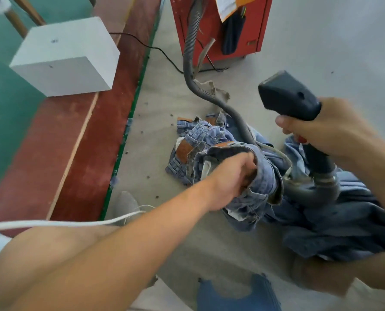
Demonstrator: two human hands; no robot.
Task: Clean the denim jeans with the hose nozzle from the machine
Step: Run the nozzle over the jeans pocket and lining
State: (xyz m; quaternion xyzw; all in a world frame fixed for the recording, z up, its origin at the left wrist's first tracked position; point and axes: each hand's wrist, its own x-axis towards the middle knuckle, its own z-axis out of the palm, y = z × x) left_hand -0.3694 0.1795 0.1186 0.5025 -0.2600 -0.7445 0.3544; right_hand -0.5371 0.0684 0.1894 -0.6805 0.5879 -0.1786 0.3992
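The left hand (233, 179) grips the waistband of the denim jeans (257, 182), lifted above the pile on the floor (164, 135). The right hand (321, 129) clasps the dark hose nozzle (287, 95), held up beside the jeans, its grey hose (200, 86) running back to the red machine (218, 25).

Bare grey floor (321, 52) lies open to the right of the red machine (220, 30) and beyond the raised nozzle (288, 95). The grey hose (200, 88) curves from the machine down across the middle, dividing the near floor. A heap of jeans (198, 147) fills the centre, and darker denim (333, 221) crowds the lower right. A clear strip of floor runs between the heap and the red-brown board (79, 142) along the left. A white block (68, 55) sits on that board. A black cable (160, 50) trails across the floor toward the machine's base. A white cord (63, 223) crosses low left.
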